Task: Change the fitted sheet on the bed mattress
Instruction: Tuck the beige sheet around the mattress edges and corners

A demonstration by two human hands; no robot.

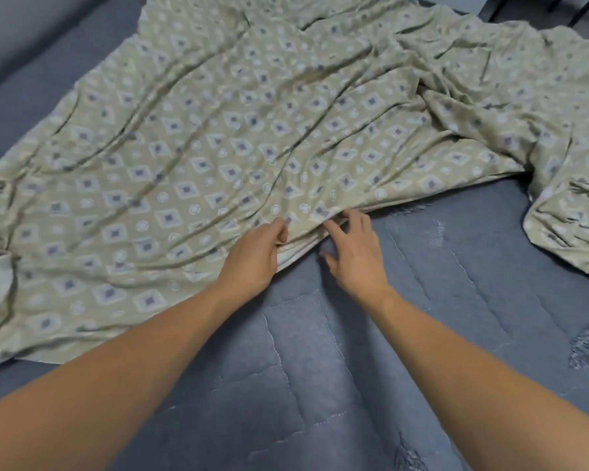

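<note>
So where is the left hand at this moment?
In the head view, the left hand is near the centre, gripping the patterned sheet's near edge, beside the right hand.

The sheet (218, 137) is thin woven cloth, matt and soft-looking, beige-green printed with pale diamonds and rings, lying in many long creases; its turned-up underside near the left hand (252, 256) looks plainer and paler. The mattress (320, 351) is covered in blue-grey quilted cloth, matt and slightly fuzzy, with pale stitched lines puckering it into padded panels; darker stitched motifs on it look rougher than the cloth around them. The right hand (351, 253) has its fingers (335, 229) on the creased cloth edge.
</note>
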